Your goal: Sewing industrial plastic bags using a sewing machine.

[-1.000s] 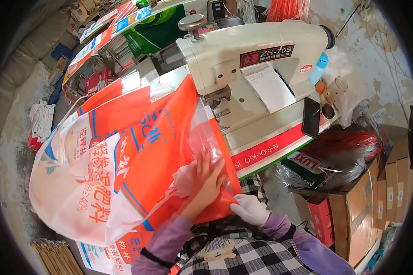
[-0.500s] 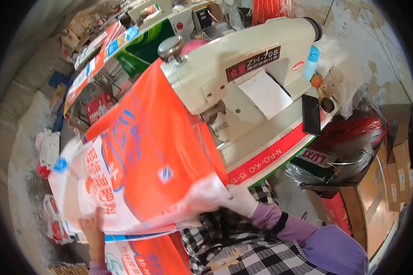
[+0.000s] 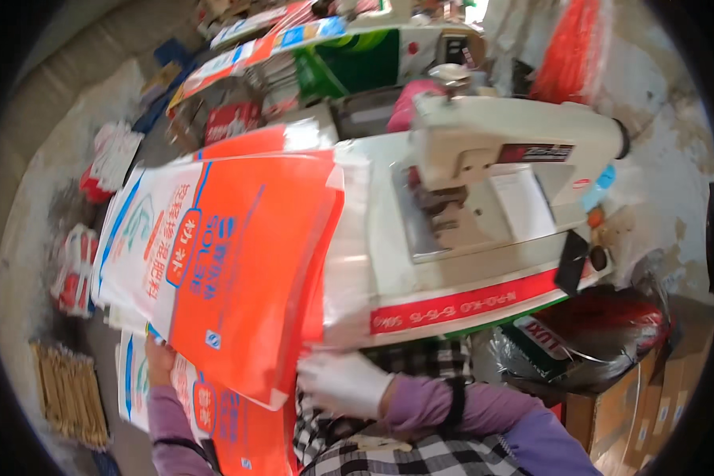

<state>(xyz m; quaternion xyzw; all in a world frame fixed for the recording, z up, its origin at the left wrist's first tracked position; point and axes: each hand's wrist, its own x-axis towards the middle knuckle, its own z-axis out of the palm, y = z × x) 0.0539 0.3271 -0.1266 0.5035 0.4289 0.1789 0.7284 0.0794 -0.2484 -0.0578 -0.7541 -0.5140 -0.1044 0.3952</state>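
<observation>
An orange and white woven fertilizer sack (image 3: 242, 238) lies flat in front of me, on top of other sacks, left of the sewing machine (image 3: 523, 147). My bare left hand (image 3: 160, 361) is closed at the sack's lower left edge, its fingertips hidden beneath it. Beside the sack's lower right corner is my right hand (image 3: 343, 385) in a white glove, blurred, its fingertips close to the edge. Whether those fingers touch the sack I cannot tell. A lower sack (image 3: 246, 428) of the same print hangs toward my lap.
A black phone (image 3: 571, 262) lies at the right end of the machine's bed. Behind stands a table with a green panel (image 3: 349, 63). Red strands (image 3: 571, 51) hang at the back right. Cardboard boxes (image 3: 611, 408) stand at the lower right, a slatted brown bundle (image 3: 70, 393) at the left.
The view has turned. The sack has moved left, away from the machine's needle area, and lies flatter. My right hand has come off its white corner; my left hand has moved under its lower edge.
</observation>
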